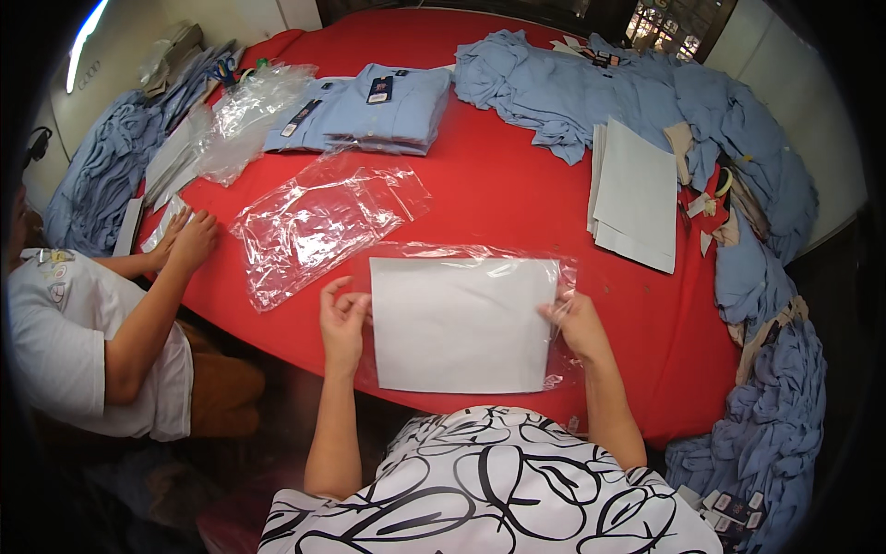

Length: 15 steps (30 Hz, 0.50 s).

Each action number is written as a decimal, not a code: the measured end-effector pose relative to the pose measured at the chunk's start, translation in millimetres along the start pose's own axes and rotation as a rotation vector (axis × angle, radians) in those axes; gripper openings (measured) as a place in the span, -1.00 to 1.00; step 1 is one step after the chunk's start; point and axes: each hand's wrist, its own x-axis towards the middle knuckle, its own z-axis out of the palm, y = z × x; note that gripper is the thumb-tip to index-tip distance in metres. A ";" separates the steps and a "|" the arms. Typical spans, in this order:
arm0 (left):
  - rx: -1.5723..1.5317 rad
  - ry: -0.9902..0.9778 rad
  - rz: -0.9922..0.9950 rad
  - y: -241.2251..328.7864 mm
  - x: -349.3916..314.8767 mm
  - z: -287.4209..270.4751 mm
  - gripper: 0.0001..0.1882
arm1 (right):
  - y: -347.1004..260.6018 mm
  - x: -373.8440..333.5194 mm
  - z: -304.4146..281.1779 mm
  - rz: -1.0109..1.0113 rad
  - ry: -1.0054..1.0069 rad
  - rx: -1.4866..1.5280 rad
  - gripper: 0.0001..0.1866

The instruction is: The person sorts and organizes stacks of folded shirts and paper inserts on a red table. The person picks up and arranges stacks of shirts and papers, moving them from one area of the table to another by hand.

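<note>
In front of me on the red cloth lies a clear plastic bag (567, 277) with a white rectangular sheet (461, 323) within its outline; glossy film shows over the sheet's upper right corner. At the sheet's left edge, my left hand (343, 321) is closed with the fingers curled, pinching the bag's side. My right hand (580, 323) grips the opposite side, its fingertips at the sheet's right edge. Just beyond my left hand, another clear plastic bag (318, 231) lies flat and wrinkled.
Folded blue shirts (388, 111) with dark tags are stacked at the back. A pile of white sheets (637, 198) lies to the right. Heaped blue garments (757, 138) line the right edge. At the left, a co-worker's hands (189, 240) rest near more plastic bags (245, 125).
</note>
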 end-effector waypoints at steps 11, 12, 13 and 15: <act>0.298 0.553 0.379 23.1 157.6 -197.8 -0.77 | -13.2 39.9 -88.4 -0.039 0.306 0.324 -0.90; 0.345 0.559 0.349 18.6 167.5 -208.3 -0.77 | -10.4 39.3 -92.3 -0.032 0.329 0.340 -0.90; 0.393 0.565 0.317 13.3 175.2 -218.3 -0.77 | -10.1 36.5 -94.5 -0.022 0.344 0.331 -0.93; 0.460 0.614 0.272 3.3 186.6 -239.0 -0.74 | -6.0 32.1 -99.2 -0.002 0.339 0.340 -0.93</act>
